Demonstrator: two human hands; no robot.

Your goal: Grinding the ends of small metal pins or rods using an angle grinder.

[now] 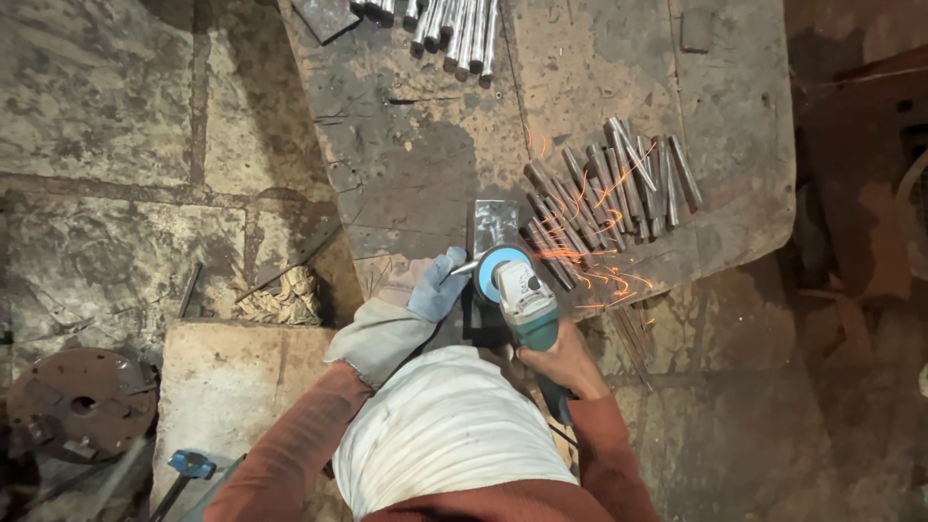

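Head view, scarred steel bench (pixel 416 145) on cracked stone floor (pixel 97 97) (rods (pixel 619 184) heaped), hands: left (pixel 440 285) pinching rod, right (pixel 570 358) gripping grinder (pixel 522 295).

1 head-worn view, steeply downward, close above the workbench (pixel 406 155) and floor.

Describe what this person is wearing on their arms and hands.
The left hand wears a work glove with a light blue palm and fingers and a long, wide grey cuff. The right hand is bare, with no glove. Both arms are covered by rust-red long sleeves; the left sleeve runs into the glove's cuff, the right ends at the wrist.
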